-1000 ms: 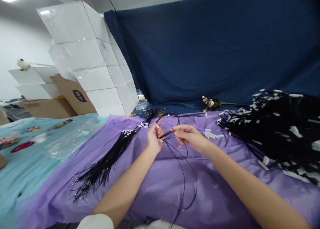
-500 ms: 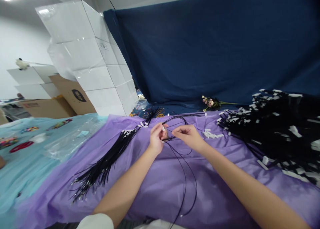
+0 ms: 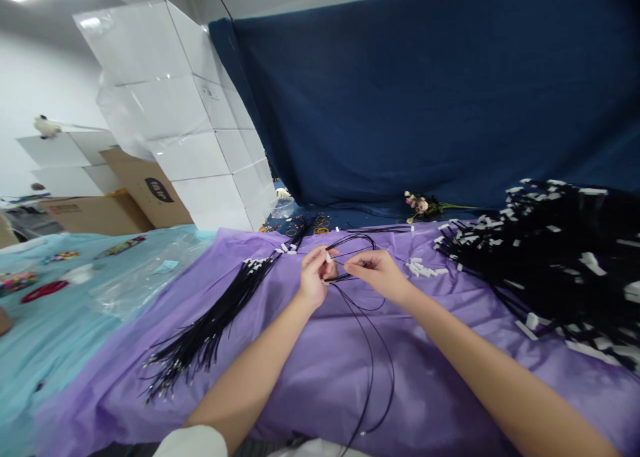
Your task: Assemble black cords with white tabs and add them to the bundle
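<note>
Between my hands is a loose coil of thin black cords [image 3: 369, 342], whose ends hang down over the purple cloth. My left hand [image 3: 315, 276] is closed on the cords, with a small white tag [image 3: 329, 258] at its fingertips. Just to the right, my right hand [image 3: 376, 270] pinches a single strand of black cord between thumb and fingers. A bundle of black cords [image 3: 220, 317] with white tags at its upper end lies left of my left hand. Several loose white tags [image 3: 425, 268] lie right of my right hand.
A large heap of black cords with white tags [image 3: 545, 264] covers the right side of the purple cloth [image 3: 425, 377]. White boxes [image 3: 200, 157] stand stacked at the back left. A flower sprig [image 3: 423, 206] lies by the blue curtain [image 3: 400, 97]. Plastic bags lie on the turquoise cloth [image 3: 65, 337].
Both hands keep nearly the same place and grip on the cords. The whole view has shifted very slightly; little else differs.
</note>
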A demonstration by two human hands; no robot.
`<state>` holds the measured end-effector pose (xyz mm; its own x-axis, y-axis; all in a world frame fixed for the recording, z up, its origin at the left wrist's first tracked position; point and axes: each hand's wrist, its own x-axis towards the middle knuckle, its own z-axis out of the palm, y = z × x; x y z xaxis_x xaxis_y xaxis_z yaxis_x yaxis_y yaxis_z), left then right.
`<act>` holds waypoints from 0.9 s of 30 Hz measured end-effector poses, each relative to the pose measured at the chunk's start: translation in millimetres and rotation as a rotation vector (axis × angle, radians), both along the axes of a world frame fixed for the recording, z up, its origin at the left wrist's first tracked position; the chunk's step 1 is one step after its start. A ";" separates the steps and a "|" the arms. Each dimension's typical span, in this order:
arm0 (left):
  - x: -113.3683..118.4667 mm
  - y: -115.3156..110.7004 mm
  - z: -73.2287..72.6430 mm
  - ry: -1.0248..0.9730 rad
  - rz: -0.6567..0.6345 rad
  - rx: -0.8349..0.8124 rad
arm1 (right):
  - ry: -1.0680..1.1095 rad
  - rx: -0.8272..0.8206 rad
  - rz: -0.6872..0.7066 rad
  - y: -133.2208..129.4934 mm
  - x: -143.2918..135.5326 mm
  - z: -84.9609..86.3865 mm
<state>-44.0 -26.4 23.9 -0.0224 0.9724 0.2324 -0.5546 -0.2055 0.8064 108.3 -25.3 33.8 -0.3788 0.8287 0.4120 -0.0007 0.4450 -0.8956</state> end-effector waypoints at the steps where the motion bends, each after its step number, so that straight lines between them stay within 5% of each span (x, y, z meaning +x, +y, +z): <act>1: 0.1 -0.2 0.1 -0.001 0.001 0.003 | -0.005 -0.003 -0.003 -0.1 0.2 0.5; 21: -0.6 1.5 -2.2 0.015 0.008 -0.010 | -0.024 0.040 -0.014 -1.8 -0.4 -2.9; 27: -0.2 4.1 -2.3 0.028 0.050 -0.032 | 0.072 -0.079 -0.044 -3.4 -1.3 1.7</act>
<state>-44.2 -22.4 21.6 -0.0649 0.9771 0.2028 -0.5216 -0.2065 0.8278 107.1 -28.7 35.6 -0.3134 0.8749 0.3693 -0.0486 0.3736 -0.9263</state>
